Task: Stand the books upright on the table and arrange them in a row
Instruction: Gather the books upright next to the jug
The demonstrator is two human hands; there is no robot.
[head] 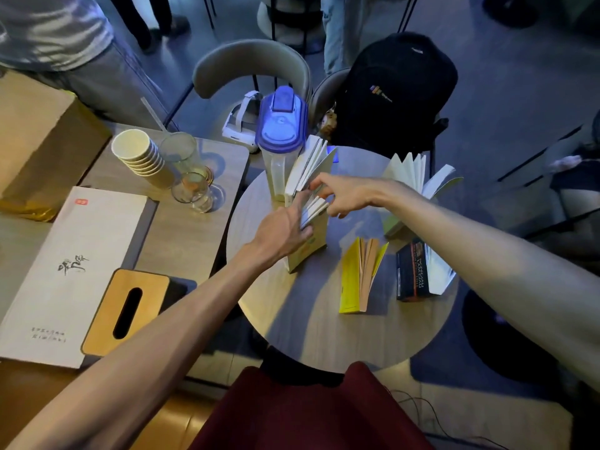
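Several books stand on the round wooden table (324, 332). A cream-covered book (308, 251) stands fanned open at the left; my left hand (285, 228) presses its cover and page edges, and my right hand (344, 196) pinches its pages from above. Behind it a white book (308, 170) leans against a pitcher. A yellow book (357, 277) stands fanned in the middle. To its right a black book (412, 271) stands upright. At the back right a white-paged book (418, 177) stands wide open.
A clear pitcher with a blue lid (282, 134) stands at the table's far left edge. On the left table lie stacked paper cups (139, 154), glasses (191, 186), a white folder (71, 271) and a wooden tissue box (126, 310). A black backpack (396, 92) sits on a chair behind.
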